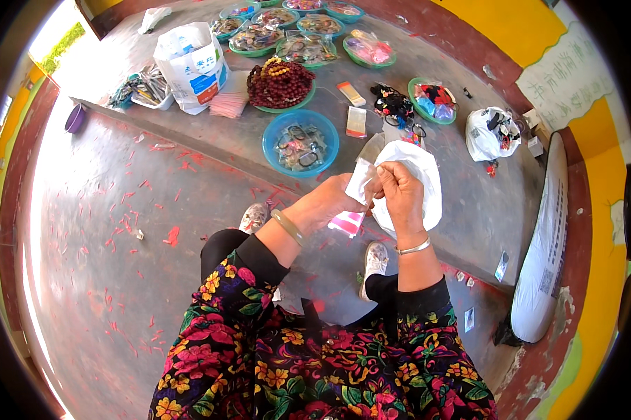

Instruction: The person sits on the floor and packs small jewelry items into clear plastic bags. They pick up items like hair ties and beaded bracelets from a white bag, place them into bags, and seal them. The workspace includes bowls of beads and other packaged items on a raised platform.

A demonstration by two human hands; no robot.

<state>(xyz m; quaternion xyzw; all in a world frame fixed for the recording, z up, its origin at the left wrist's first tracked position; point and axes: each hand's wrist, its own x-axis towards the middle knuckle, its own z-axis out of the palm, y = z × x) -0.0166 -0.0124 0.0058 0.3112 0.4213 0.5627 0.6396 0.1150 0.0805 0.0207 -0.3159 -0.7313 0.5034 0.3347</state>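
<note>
Left hand: the left hand (327,203) is closed, and a small thin white paper or plastic piece (361,183) is pinched in its fingers.
Right hand: the right hand (401,192) is closed on the soft, crumpled white plastic bag (419,183), just beside the left hand; the two hands are touching.
Wrists: a smooth pale bangle (287,227) is worn on the left, a thin metal bracelet (413,246) on the right.
Place of the bag: it is held in the air, above the front edge of the grey concrete step (469,210).
Near front edge: a round blue plastic bowl (301,143) with small shiny trinkets is seen.
Behind it: a green dish with a heap of dark red round beads (280,84) is placed.
Back edge: several more round green dishes (308,49) with mixed small goods are set in rows.
Left end: a white printed sack (191,66) is standing upright.
Right end: a knotted white bag (490,134) is lying.
Floor: the rough grey floor (105,231) is scattered with red paper scraps.
</note>
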